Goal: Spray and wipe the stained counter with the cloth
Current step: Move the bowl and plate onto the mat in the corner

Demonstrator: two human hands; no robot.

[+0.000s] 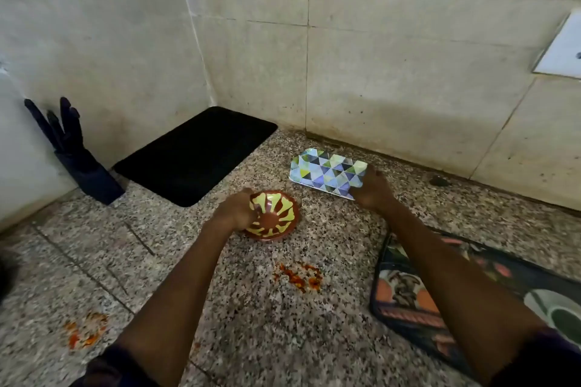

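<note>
Head view: speckled granite table [314, 339] runs to tiled walls far and left, corner at far left. Black mat [195, 155] fills corner; dark knife block [85, 173] left of it. Patterned mat [440, 302] at right. Open room mid-table, around orange stain [300, 275]; second stain [86, 330] near left. Left hand [234, 214], grip closed on rim of brown-and-yellow bowl [273, 215] (tilted). Right hand [372, 190], grip closed on right end of triangle-patterned tray [325, 173]. Cloth, spray: cannot tell where.
</note>
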